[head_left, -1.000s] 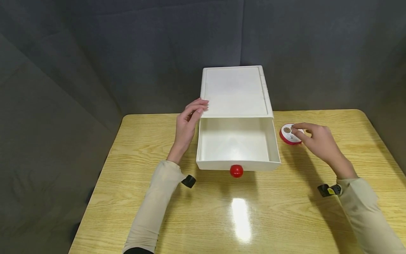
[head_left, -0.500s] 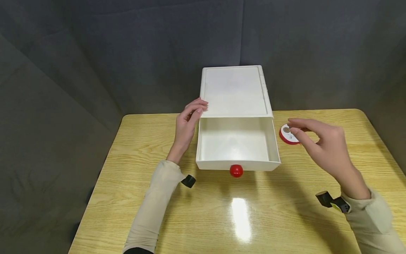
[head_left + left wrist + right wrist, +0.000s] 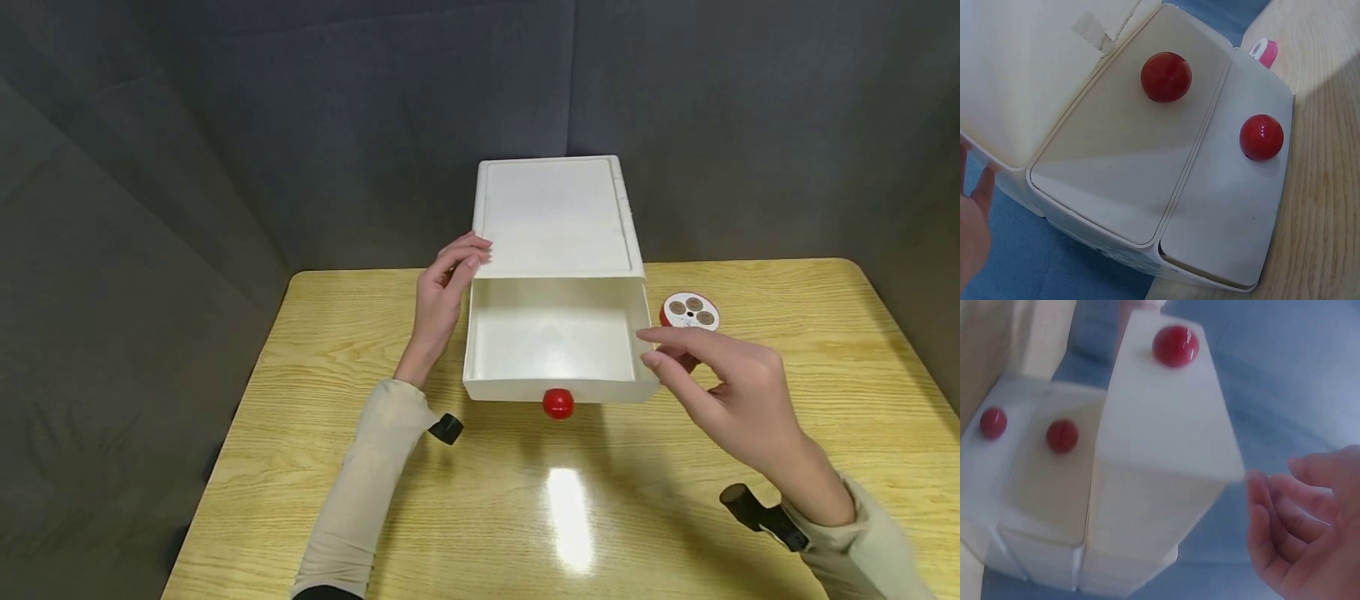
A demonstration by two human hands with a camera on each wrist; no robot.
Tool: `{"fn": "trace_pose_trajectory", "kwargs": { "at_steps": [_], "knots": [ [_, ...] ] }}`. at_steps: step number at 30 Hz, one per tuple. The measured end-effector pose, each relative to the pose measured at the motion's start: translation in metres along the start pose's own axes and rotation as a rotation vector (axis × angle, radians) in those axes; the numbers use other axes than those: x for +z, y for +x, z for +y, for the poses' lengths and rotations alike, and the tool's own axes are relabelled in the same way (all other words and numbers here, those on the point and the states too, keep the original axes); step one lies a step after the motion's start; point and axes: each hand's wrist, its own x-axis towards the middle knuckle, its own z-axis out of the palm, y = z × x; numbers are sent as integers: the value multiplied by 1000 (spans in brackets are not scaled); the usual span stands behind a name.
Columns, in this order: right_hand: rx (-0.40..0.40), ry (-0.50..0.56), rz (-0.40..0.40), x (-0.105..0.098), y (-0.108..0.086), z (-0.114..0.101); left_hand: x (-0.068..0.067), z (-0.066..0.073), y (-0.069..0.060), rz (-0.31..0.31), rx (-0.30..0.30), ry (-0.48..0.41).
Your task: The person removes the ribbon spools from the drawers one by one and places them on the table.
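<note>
A white drawer cabinet (image 3: 555,217) stands at the back of the table, its top drawer (image 3: 551,342) pulled out with nothing inside. A round red knob (image 3: 558,404) sits on that drawer's front. My left hand (image 3: 442,300) rests on the cabinet's left front corner, fingers over the top. My right hand (image 3: 727,392) is at the drawer's right edge, thumb and index finger apart. In the right wrist view its fingers curl loosely around nothing. Beyond it lies a flat spool (image 3: 690,310), white-faced with a red side and three brownish round spots.
Two lower drawers are pushed in, a middle one (image 3: 1116,144) and a bottom one (image 3: 1229,187), each with a red knob. Dark cloth (image 3: 375,125) hangs behind the wooden table (image 3: 337,350).
My right hand has left the spool and come nearer and leftward, to the drawer's right edge. The spool's face is now mostly uncovered. My left hand, cabinet and drawer have stayed put.
</note>
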Motion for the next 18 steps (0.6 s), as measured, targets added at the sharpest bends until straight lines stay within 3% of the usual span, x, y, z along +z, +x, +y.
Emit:
{"fn": "trace_pose_trajectory", "kwargs": {
  "at_steps": [5, 9, 18],
  "knots": [
    [-51, 40, -15, 11, -2, -13, 0, 0, 0, 3, -10, 5],
    [-90, 91, -73, 20, -4, -23, 0, 0, -1, 6, -19, 11],
    [-75, 220, -214, 46, -16, -34, 1, 0, 0, 9, -6, -2]
  ]
}}
